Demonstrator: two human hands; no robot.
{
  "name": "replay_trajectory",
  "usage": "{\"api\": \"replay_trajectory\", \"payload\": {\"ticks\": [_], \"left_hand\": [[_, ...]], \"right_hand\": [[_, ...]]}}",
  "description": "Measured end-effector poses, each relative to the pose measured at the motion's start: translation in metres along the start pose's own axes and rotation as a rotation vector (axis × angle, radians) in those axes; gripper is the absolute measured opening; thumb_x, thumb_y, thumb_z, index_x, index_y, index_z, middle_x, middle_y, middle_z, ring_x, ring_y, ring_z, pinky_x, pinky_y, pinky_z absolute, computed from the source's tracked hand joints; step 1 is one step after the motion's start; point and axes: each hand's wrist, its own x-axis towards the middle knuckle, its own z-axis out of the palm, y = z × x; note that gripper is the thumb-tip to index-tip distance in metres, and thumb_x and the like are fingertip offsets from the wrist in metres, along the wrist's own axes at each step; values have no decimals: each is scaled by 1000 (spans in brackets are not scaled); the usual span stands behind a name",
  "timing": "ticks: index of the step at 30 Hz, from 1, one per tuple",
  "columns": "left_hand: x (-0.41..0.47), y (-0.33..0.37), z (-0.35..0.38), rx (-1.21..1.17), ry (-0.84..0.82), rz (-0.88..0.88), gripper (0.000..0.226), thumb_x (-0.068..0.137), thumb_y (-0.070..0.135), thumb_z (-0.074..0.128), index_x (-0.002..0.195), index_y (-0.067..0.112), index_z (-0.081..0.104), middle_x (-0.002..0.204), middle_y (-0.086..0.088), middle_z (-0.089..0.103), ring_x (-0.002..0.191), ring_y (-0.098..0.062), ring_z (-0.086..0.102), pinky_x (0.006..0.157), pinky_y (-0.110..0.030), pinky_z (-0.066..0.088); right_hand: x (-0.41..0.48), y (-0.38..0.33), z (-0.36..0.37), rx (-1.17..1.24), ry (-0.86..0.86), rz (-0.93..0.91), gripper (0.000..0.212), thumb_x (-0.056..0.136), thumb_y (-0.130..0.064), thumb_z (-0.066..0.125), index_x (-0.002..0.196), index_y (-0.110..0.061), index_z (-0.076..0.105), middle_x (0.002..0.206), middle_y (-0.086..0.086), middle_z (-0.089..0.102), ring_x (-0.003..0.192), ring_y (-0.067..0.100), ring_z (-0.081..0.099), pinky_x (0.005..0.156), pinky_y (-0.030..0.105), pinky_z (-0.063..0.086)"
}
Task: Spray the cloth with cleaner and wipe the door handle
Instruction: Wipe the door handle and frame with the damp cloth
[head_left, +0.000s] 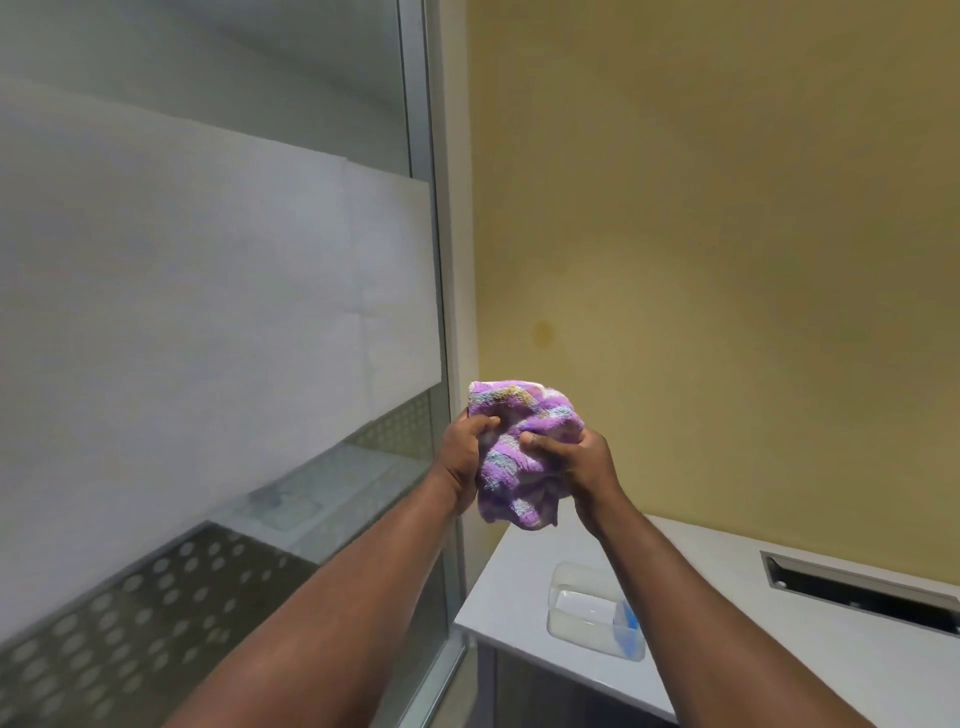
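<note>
A bunched purple cloth (519, 457) with pale stripes is held up in front of me between both hands. My left hand (465, 452) grips its left side with the thumb pressed into the fabric. My right hand (576, 462) grips its right side, thumb on top. The cloth hangs in the air above the left end of a white counter (727, 613). No spray bottle and no door handle show in this view.
A glass partition (208, 312) with a frosted band and metal frame (441, 260) fills the left. A yellow wall (727, 208) stands ahead. On the counter sits a clear plastic container (592, 613); a recessed metal slot (862, 587) lies at right.
</note>
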Motion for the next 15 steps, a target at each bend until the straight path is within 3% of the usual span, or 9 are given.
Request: {"api": "replay_trajectory", "payload": {"ticks": [3, 8, 12, 15], "left_hand": [[-46, 12, -27, 13, 20, 19, 24, 96, 6, 49, 106, 8, 71, 98, -21, 73, 90, -37, 71, 82, -45, 58], [-119, 34, -70, 23, 38, 76, 26, 94, -1, 52, 109, 6, 72, 96, -16, 76, 84, -30, 74, 71, -37, 63], [-161, 55, -105, 121, 114, 129, 26, 95, 4, 65, 121, 1, 68, 114, -25, 73, 97, -36, 71, 90, -50, 59], [-190, 72, -130, 192, 181, 179, 26, 91, 7, 74, 116, 1, 71, 113, -24, 74, 95, -32, 72, 91, -49, 58]], "right_hand": [[-41, -2, 32, 29, -31, 23, 57, 58, -26, 96, 108, -8, 77, 102, 13, 80, 93, 36, 77, 81, 50, 63], [-103, -8, 83, 91, -111, 52, 43, 64, -19, 93, 103, -7, 80, 101, 16, 80, 93, 39, 77, 82, 49, 63], [-139, -16, 121, 134, -179, 80, 39, 66, -18, 89, 102, -9, 80, 103, 19, 79, 94, 42, 75, 82, 56, 61], [-162, -19, 154, 190, -248, 124, 49, 63, -17, 83, 110, -5, 75, 105, 21, 77, 94, 44, 73, 82, 58, 58]]}}
